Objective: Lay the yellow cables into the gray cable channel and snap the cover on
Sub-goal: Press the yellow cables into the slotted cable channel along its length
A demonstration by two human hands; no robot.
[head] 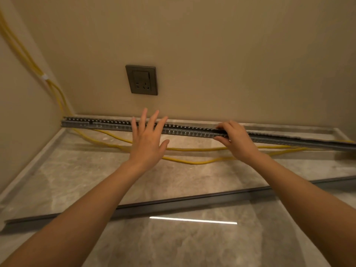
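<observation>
A long gray slotted cable channel (188, 130) lies along the base of the far wall, uncovered. Yellow cables (192, 161) come down the left wall corner and sag in loops on the floor in front of the channel. The gray cover strip (173, 206) lies on the floor nearer to me, running diagonally. My left hand (148, 139) hovers flat with fingers spread over the channel's middle, holding nothing. My right hand (234, 138) grips the channel's front edge further right, fingers curled over it.
A dark wall socket (142, 79) sits on the wall above the channel. A white tie (44, 76) bundles the cables on the left wall. The glossy marble floor (86, 170) has a raised stone border along the walls.
</observation>
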